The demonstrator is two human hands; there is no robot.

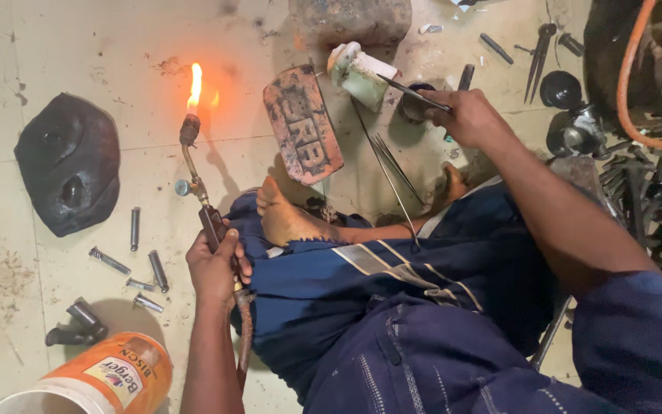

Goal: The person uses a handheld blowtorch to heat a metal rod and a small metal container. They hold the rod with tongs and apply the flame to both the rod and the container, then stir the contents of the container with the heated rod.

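I sit cross-legged on a tiled floor. My left hand grips the handle of a brass gas torch, whose tip points away from me with a lit orange flame. My right hand is stretched forward and holds a thin metal rod; its far end reaches a pale green and white container. A reddish brick lies between the two hands, just past my bare foot. Several thin rods lean by my right knee.
Several short metal cylinders lie scattered at the left near a black rubber piece. An orange-and-white bucket lies at the lower left. Pliers, dark tools and an orange hose crowd the right side. A stone block sits at the top.
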